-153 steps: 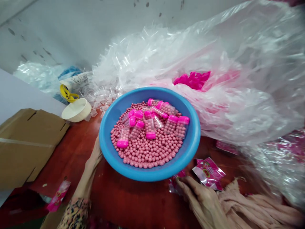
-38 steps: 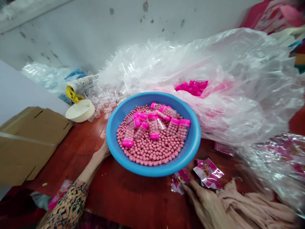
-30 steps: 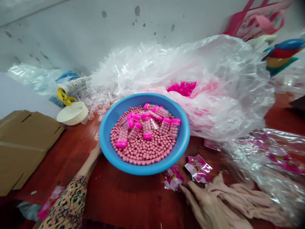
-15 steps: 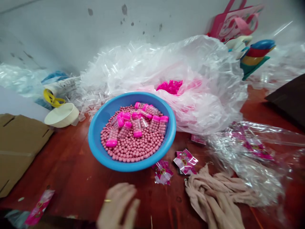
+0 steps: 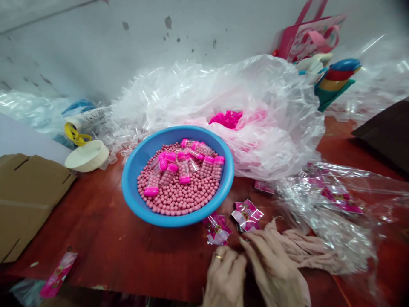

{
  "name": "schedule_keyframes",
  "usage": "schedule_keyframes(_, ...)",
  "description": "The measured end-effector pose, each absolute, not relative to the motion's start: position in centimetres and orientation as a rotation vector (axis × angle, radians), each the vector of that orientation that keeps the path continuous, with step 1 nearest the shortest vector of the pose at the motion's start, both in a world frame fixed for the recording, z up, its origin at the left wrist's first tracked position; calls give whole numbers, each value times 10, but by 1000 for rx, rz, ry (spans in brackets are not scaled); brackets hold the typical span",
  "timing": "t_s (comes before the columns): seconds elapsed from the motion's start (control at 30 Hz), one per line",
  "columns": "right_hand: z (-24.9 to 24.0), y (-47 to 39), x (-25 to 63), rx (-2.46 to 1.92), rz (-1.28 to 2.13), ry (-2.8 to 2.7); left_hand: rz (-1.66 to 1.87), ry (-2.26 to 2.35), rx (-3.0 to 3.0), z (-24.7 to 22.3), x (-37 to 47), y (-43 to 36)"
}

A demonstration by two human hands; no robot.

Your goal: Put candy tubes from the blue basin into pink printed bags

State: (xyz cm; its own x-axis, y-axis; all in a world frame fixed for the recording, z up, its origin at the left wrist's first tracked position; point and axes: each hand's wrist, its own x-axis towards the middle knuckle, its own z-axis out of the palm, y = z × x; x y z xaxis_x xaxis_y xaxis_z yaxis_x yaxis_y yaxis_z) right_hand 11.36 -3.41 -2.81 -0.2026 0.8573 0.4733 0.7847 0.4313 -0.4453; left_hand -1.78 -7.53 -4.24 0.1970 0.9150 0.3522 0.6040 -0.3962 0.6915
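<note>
My left hand [image 5: 225, 277], with a ring on one finger, is closed low over the front of the table, its fingers curled down. Right beside it is my right hand [image 5: 275, 264], fingers bent together and tips pointing toward the left hand. Whatever the fingertips hold, if anything, is hidden behind the hands. A beige cloth [image 5: 309, 247] lies against the right hand's far side. Just beyond the hands are shiny pink printed packets [image 5: 247, 215] and another pink packet [image 5: 217, 229]. Farther back, a blue basin [image 5: 128, 192] holds pink beads [image 5: 182, 198] and several clear tubes with pink caps [image 5: 184, 168].
Behind the basin spreads a big clear plastic bag [image 5: 277, 115] with pink caps [image 5: 226, 119]. Loose clear tubes [image 5: 128, 140], a cream round dish [image 5: 87, 157] and a cardboard box [image 5: 28, 200] stand left. Crinkled clear wrap [image 5: 338, 230] lies right; a pink packet [image 5: 59, 275] is at the front edge.
My left hand has moved right, from in front of the basin to beside my right hand. My right hand has shifted left and forward off the beige cloth. The view has shifted slightly.
</note>
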Motion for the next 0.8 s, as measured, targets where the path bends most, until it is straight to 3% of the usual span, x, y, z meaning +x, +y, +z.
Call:
schedule_keyframes(0.3,-53,-16,57,-1440,220,-2031,1289,1927,1334,-29,-99,-99)
schedule_keyframes(0.67,-31,-41,69,-1062,215,-2015,1285,1453,723,-6,-62,-62)
schedule_keyframes(0.8,-26,-50,71,-1157,300,-1911,1335,1302,508,1,-55,-57)
